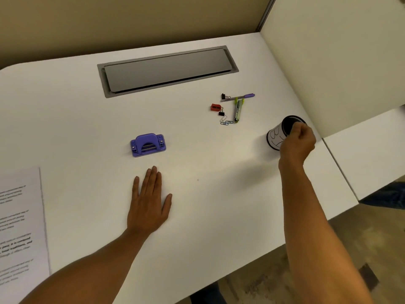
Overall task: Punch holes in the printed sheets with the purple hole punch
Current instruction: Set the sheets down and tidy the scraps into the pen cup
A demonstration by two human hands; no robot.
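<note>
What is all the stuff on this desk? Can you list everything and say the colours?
hole punch: 1, purple, mid desk
printed sheets: white stack, left edge
cup: 1, black and white, tilted, right side
pen: 1, purple, back right
stapler: 1, green and silver, below pen
sharpener: 1, red
binder clips: 2, black
paper clips: a few, blue
cable hatch: 1, grey, back
desk: white
left hand: flat on desk
right hand: gripping cup

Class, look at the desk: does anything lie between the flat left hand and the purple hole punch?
Nothing visible does. Only bare desk separates the left hand from the purple hole punch just beyond its fingertips.
</note>
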